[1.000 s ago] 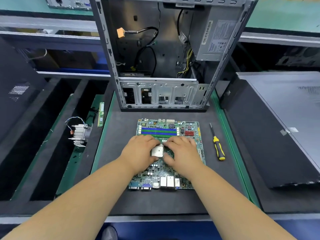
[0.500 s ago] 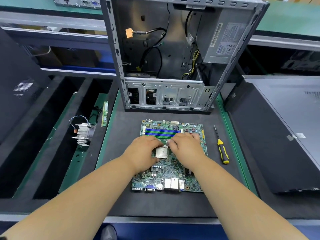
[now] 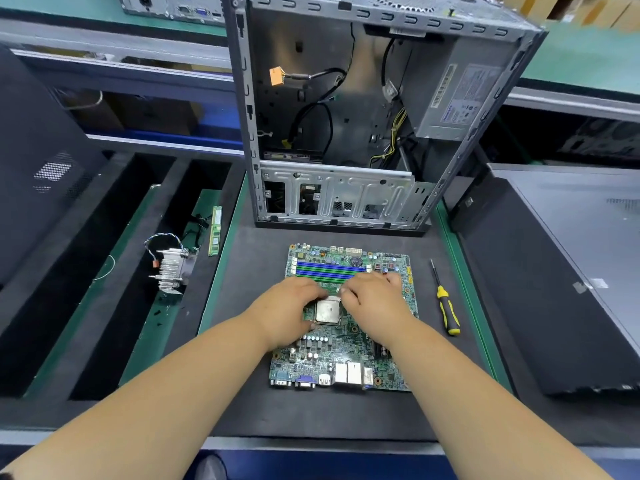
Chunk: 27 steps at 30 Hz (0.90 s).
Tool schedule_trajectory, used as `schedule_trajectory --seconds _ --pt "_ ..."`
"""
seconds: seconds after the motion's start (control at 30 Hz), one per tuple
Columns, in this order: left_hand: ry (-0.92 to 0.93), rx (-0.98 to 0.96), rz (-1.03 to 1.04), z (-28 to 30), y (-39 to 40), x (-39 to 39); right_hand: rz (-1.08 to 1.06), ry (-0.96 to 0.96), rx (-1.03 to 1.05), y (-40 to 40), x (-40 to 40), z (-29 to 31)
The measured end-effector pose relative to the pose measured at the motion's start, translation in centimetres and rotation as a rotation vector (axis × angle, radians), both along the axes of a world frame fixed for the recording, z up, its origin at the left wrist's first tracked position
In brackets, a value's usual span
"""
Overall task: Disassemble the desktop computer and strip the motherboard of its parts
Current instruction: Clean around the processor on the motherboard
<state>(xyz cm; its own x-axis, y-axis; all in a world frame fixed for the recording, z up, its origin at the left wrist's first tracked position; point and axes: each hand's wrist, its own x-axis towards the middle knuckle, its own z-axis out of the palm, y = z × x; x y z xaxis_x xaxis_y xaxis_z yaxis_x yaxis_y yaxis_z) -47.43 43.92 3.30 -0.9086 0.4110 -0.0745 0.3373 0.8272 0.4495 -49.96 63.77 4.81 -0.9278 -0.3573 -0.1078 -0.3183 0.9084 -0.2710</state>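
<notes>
My left hand (image 3: 289, 306) and right hand (image 3: 372, 299) have closed in together around the processor (image 3: 327, 310) on the motherboard (image 3: 346, 362); grip unclear, removal apparently imminent.

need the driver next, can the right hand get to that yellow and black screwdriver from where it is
Probably yes. The screwdriver lies bare on the mat just right of the motherboard, with nothing between it and the right hand, which sits at the CPU.
</notes>
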Motion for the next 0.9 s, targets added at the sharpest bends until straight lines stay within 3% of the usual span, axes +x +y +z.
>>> schedule_trajectory --seconds 0.17,0.37,0.6,0.9 --pt "0.019 0.016 0.023 0.0 -1.0 0.0 0.031 0.012 -0.066 0.2 0.7 0.0" --pt "0.043 0.062 0.076 -0.2 -1.1 0.3 0.191 0.102 0.052 -0.7 1.3 0.2" --pt "0.023 0.112 0.134 -0.4 -0.7 0.7 0.235 0.168 0.088 -1.4 1.3 0.1" --pt "-0.01 0.141 0.149 -0.4 -0.7 0.6 0.186 0.085 -0.116 -1.5 0.8 0.2"
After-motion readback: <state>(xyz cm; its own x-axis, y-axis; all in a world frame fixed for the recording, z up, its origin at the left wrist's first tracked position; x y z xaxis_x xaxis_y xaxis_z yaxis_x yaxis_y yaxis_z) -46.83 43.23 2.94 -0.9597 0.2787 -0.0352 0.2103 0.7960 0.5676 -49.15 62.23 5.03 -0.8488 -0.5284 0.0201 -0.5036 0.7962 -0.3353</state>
